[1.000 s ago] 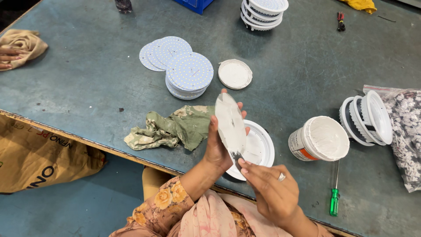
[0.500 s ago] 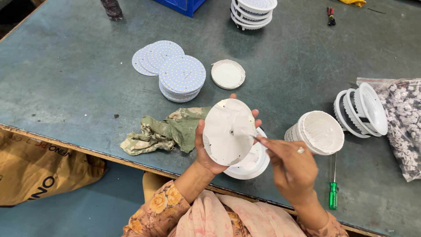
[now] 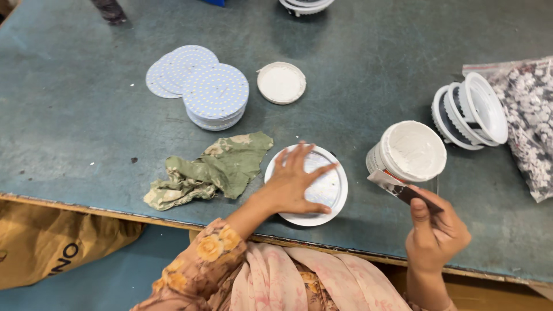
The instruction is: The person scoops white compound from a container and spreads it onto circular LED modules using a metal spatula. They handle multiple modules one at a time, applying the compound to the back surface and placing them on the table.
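Two hands work at the table [image 3: 69, 144] edge: the left hand [image 3: 294, 184], fingers spread, presses flat on a disc [image 3: 331, 190] it half hides, while the right hand [image 3: 435, 230] pinches a paste-tipped card [image 3: 397, 187] beside the tub [image 3: 410, 151].
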